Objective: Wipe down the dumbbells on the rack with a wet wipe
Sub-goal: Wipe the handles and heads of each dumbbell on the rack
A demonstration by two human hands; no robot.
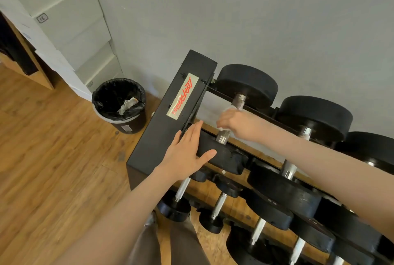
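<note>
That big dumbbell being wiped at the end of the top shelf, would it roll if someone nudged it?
Probably a little: the dumbbell has round heads and the left hand rests flat on the near one, perhaps steadying it. It looks heavy, with thick black heads. The right hand grips its knurled handle, likely not slippery.

Gym / fitness room, small one. Evidence: black two-tier dumbbell rack [168,115] against a plain pale wall [277,19], end panel carries a red script brand sticker [182,97] reading roughly "Life Fitness". Top tier holds big round black-headed dumbbells [243,103] with knurled chrome handles; lower tier holds smaller dumbbells [217,207] of the same build, sizes stepping up along the row. Wood plank floor [53,158]. Bin [119,105] with black liner and crumpled waste inside sits in the corner beside the rack. White numbered lockers [70,19] stacked at left, next to a wooden cabinet edge [27,51]. Reads commercial or shared gym, not a home setup.
</note>
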